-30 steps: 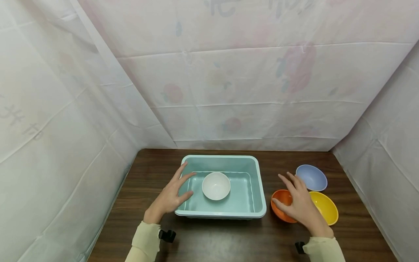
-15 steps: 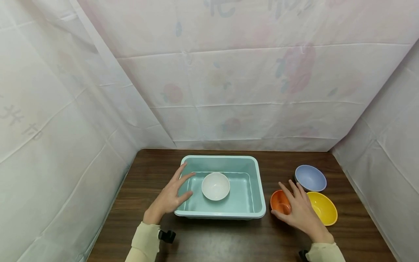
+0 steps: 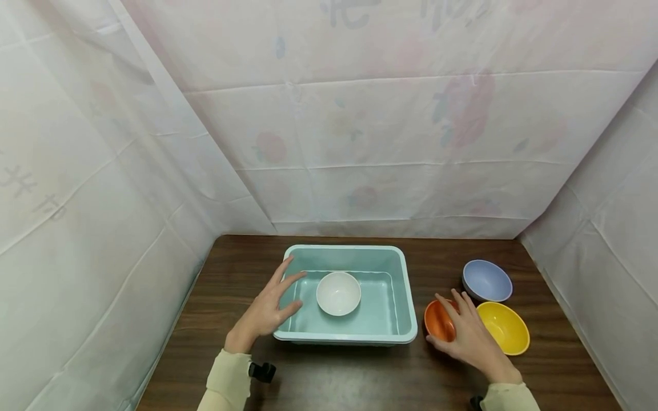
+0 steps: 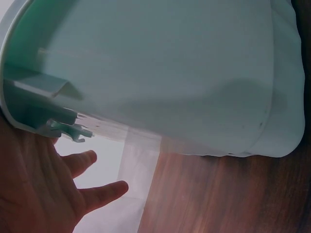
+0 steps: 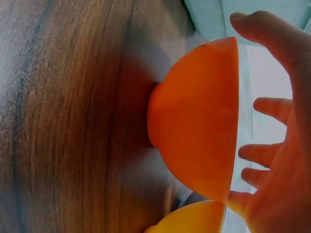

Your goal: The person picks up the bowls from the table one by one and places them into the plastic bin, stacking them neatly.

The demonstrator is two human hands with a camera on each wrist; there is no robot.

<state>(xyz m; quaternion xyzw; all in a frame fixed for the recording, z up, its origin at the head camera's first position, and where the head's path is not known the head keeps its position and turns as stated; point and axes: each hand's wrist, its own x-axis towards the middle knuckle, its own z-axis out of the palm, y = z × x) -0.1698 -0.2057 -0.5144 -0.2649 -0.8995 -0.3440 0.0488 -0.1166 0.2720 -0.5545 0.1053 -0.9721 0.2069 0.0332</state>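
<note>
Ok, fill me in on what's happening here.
A person's right hand is over the orange bowl with its fingers spread, not closed round it. That bowl stands upright on the table, with the yellow bowl and blue bowl nearby. The left hand is spread at the left side of the tub; contact is hard to tell. The white bowl sits inside the tub.

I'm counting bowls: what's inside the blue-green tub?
In the tub, one white bowl, open side up. Anything beneath it is covered; the left hand hides part of the left side.
</note>
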